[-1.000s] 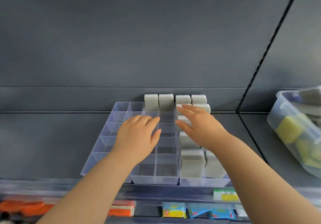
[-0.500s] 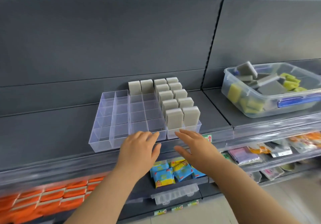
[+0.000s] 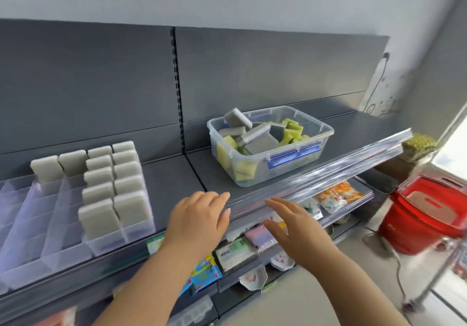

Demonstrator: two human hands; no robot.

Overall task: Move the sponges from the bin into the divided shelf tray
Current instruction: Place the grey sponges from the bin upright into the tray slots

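- Left hand (image 3: pixel 199 220) is seen palm down over the front edge of the shelf (image 3: pixel 174 174); the fingers are loose and together, and nothing is held.
- Right hand (image 3: pixel 295 227) is seen in front of the shelf edge, fingers spread and relaxed; nothing is held.
- Clear bin (image 3: pixel 290 168) is recorded at about 1 o'clock from the left hand and between 11 and 12 o'clock from the right hand, well apart from both.
- Loose sponges (image 3: pixel 257 138), grey and yellow, are piled in the bin, untouched.
- Divided tray (image 3: pixel 38 224) lies at 9 o'clock from the left hand, near but apart.
- Grey placed sponges (image 3: pixel 118 191) stand upright in the tray's right-hand columns, with two more at the back row.
- Red basket (image 3: pixel 424 212) is noted at 3 o'clock, on the floor.
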